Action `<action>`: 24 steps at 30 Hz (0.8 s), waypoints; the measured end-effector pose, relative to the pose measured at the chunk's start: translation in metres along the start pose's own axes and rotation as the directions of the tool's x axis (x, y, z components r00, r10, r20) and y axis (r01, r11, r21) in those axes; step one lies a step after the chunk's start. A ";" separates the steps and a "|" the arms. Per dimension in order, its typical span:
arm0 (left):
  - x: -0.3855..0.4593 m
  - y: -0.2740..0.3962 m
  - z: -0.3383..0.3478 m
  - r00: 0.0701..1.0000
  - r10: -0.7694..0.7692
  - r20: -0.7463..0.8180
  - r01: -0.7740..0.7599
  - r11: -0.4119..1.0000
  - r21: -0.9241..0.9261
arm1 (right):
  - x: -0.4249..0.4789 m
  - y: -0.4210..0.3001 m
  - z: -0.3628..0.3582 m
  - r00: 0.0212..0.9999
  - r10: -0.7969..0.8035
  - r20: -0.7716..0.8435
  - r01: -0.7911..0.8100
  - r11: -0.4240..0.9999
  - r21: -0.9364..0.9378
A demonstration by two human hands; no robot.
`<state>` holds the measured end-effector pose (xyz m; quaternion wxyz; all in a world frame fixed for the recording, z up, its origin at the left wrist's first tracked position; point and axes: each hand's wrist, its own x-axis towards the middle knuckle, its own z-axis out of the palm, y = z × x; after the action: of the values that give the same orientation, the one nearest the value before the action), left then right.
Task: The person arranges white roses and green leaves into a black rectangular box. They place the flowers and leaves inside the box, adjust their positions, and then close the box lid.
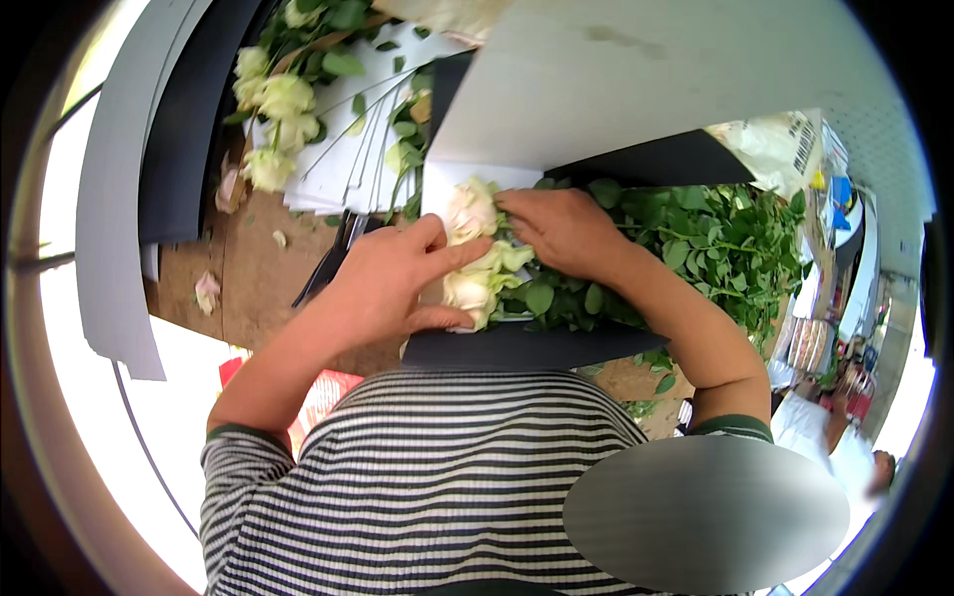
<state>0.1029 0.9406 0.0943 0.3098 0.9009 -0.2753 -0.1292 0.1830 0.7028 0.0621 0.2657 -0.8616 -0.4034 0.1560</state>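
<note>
A bunch of pale cream roses (pixel 472 287) lies on its side, blooms to the left, between black and white sheets. My left hand (pixel 399 279) cups the lower bloom between spread thumb and forefinger. At the upper right of the blooms is my right hand (pixel 563 227), its fingertips bent against the top rose; whether they grip anything is hidden. Leafy green stems (pixel 715 246) run rightward under my right forearm. A black sheet (pixel 529 346) edges the bunch nearest my body. Beyond it rises a large white panel (pixel 596 82).
More cream roses (pixel 287 112) lie beside white paper sheets (pixel 320 190) at upper left. A black-handled tool (pixel 335 249), partly hidden, is left of my hand. Fallen petals (pixel 207 290) dot the brown tabletop (pixel 261 238). Tall boards (pixel 119 186) stand left. A person in white (pixel 812 432) is at far right.
</note>
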 end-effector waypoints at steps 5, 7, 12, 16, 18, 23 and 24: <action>0.017 0.012 -0.008 0.998 0.070 -0.007 -0.068 0.988 0.142 | -0.002 -0.018 -0.011 0.997 0.047 0.061 -0.032 0.974 -0.225; 0.020 0.015 -0.010 0.997 0.079 -0.014 -0.076 0.984 0.158 | -0.008 -0.030 -0.039 0.995 -0.095 -0.016 0.084 0.942 -0.325; 0.022 0.017 -0.008 1.000 0.019 0.023 -0.022 0.988 0.154 | -0.054 0.008 -0.192 0.908 -0.339 -0.247 0.415 0.812 0.410; 0.023 0.021 -0.008 0.999 0.009 0.031 -0.015 0.983 0.180 | -0.045 0.157 -0.250 0.737 0.450 -0.504 -0.498 0.866 0.045; 0.024 0.024 -0.009 1.000 0.020 0.013 -0.022 0.979 0.201 | -0.048 0.229 -0.215 0.719 0.658 -0.224 -0.692 0.646 -0.322; 0.027 0.026 -0.010 1.000 0.017 -0.013 -0.014 0.979 0.203 | -0.045 0.296 -0.168 0.732 0.391 -0.558 -0.613 0.735 -0.290; 0.026 0.026 -0.010 1.000 0.002 0.009 -0.003 0.978 0.210 | -0.043 0.291 -0.183 0.609 0.356 -0.709 -0.523 0.852 -0.022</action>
<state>0.1173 0.9136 0.1165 0.2120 0.9276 -0.2899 -0.1030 0.4227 0.4533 0.0431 0.2472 -0.9538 -0.0665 -0.1574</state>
